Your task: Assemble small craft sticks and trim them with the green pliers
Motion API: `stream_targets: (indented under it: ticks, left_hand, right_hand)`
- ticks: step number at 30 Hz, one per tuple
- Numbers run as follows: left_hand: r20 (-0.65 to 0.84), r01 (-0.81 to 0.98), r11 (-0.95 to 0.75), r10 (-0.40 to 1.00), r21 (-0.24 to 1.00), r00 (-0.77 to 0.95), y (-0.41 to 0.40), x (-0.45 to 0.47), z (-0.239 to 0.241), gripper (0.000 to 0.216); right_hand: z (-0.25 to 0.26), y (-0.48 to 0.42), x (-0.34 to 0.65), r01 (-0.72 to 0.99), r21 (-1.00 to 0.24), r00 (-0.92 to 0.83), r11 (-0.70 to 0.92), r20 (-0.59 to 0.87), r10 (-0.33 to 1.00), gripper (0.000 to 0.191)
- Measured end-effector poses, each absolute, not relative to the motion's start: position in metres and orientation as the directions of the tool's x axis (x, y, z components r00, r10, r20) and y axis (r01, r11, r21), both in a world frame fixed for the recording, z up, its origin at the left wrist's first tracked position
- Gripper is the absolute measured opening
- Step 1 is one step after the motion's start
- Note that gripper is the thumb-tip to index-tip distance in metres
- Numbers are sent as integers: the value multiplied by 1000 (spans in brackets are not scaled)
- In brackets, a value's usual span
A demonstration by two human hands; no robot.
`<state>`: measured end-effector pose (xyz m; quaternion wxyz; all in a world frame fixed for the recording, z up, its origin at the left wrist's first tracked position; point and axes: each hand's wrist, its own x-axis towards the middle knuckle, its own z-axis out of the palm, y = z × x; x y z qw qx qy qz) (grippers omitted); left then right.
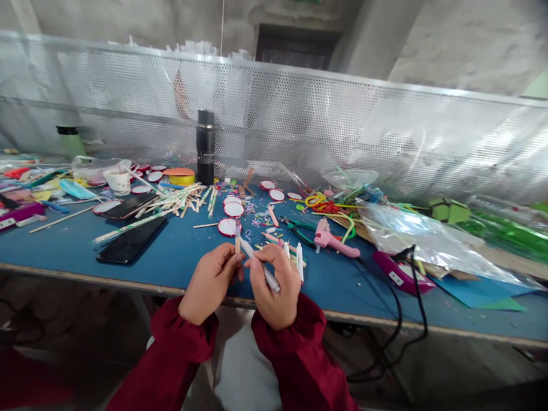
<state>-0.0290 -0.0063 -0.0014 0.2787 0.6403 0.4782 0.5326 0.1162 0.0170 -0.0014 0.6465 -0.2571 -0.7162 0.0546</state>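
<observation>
My left hand [208, 281] is closed in a pinch on a small wooden stick [237, 240] that points upward. My right hand [273, 286] is closed around a grey pen-like tool [261, 266], its tip touching the stick near my left fingers. Both hands hover over the front edge of the blue table [173, 256]. Dark red sleeves cover both wrists. Just beyond my hands lie red-and-white round discs [228, 226] and white glue sticks [299, 260].
A black phone [131, 241] lies left of my hands, with a pile of wooden sticks [175, 201] behind it. A pink glue gun [331, 238], a black bottle [205, 146], plastic bags [417, 234], a cable [410, 294] and a perforated metal screen [304, 122] stand beyond.
</observation>
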Motion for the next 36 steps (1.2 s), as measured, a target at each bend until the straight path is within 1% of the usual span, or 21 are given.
stream_targets:
  ticks: [5, 9, 15, 23, 27, 30, 33, 36]
  left_hand:
    - [413, 293, -372, 906, 881, -90, -4, -28, -3, 32]
    - [411, 305, -372, 909, 877, -72, -4, -26, -2, 31]
    - [416, 325, -375, 907, 868, -65, -6, -25, 0, 31]
    - [408, 336, -367, 911, 868, -58, -10, -25, 2, 32]
    - [404, 308, -358, 909, 882, -102, -19, -19, 1, 30]
    - [372, 239, -330, 915, 913, -158, -25, -12, 0, 26]
    - [353, 148, -329, 915, 933, -195, -30, -5, -2, 21]
    - [346, 93, -334, 903, 938, -253, -34, 1, -7, 20]
  right_hand:
    - [-4, 17, 117, 304, -406, -30, 862, 900, 434, 9]
    - [-5, 19, 117, 278, -412, -21, 868, 901, 434, 11]
    - [-3, 20, 117, 315, -395, -39, 863, 903, 428, 11]
    - [-2, 20, 118, 303, -416, -52, 858, 891, 450, 10]
    - [-3, 19, 117, 277, -412, -26, 868, 900, 435, 10]
    - [-2, 18, 119, 255, -402, 15, 879, 911, 413, 14]
    - [0, 20, 120, 280, -452, -23, 847, 879, 477, 20]
    - [0, 23, 119, 241, -584, -38, 775, 793, 609, 12]
